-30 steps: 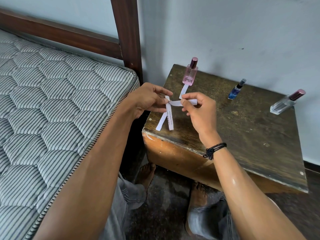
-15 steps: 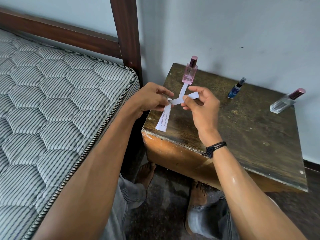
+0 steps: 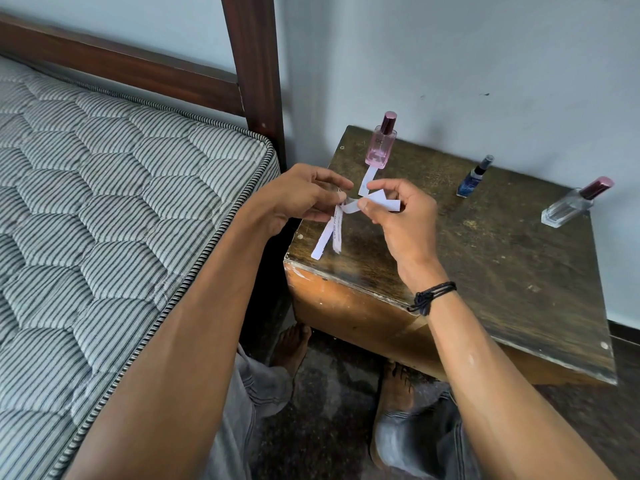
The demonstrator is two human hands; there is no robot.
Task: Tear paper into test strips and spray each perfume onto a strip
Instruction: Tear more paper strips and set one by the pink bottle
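My left hand (image 3: 301,199) pinches the upper ends of white paper strips (image 3: 329,233) that hang down over the near left corner of the wooden bedside table (image 3: 502,265). My right hand (image 3: 401,216) pinches another white strip (image 3: 381,202) close beside the left fingers. One more strip (image 3: 369,178) lies on the table in front of the pink perfume bottle (image 3: 381,143). A small blue spray bottle (image 3: 474,176) stands further right. A clear bottle with a dark red cap (image 3: 571,206) stands at the far right.
A striped quilted mattress (image 3: 104,220) fills the left side, with a dark wooden bedpost (image 3: 252,71) behind it. A pale wall runs behind the table. My bare feet (image 3: 294,344) rest on the dark floor below the table edge.
Both hands rose slightly with the paper. The hanging strips closed together, then split apart again below my left hand. My right hand's strip stays level.
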